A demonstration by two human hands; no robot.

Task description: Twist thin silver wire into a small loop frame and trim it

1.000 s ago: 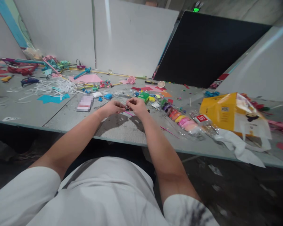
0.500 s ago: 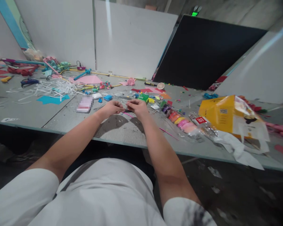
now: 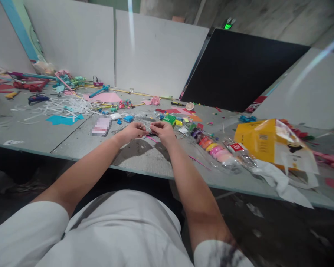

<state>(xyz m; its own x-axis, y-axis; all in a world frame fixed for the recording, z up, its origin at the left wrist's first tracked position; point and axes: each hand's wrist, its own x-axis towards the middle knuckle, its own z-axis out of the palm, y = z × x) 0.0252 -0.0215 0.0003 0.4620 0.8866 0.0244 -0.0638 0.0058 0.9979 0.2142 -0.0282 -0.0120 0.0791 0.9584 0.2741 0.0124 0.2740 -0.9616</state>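
Note:
Above the grey table, my left hand [image 3: 134, 131] is closed in a pinch, its fingertips pointing right. Facing it, my right hand [image 3: 164, 132] pinches too, almost touching the left fingertips. Between them shows a thin wire-like strand [image 3: 147, 127], faintly curved; its exact kind is too small to tell. Under the hands lie a pink thin stick [image 3: 151, 139] and a dark slim item, partly covered by the fingers. Just beyond are a blue packet [image 3: 128, 118], a green box [image 3: 169, 119] and a yellow lump [image 3: 179, 122].
Right of my arm lie a tray of coloured clay tubs [image 3: 211, 146], a plastic bottle [image 3: 238, 149] and a yellow-and-white bag [image 3: 256, 139]. White paper strips [image 3: 72, 107], blue paper [image 3: 64, 119] and a phone-like card [image 3: 101, 126] are leftward. Upright panels [image 3: 161, 52] stand behind.
The view has tilted slightly, so the table sits a little lower in it. Both hands stay pinched close together, and the thin strand between the fingertips shows more clearly.

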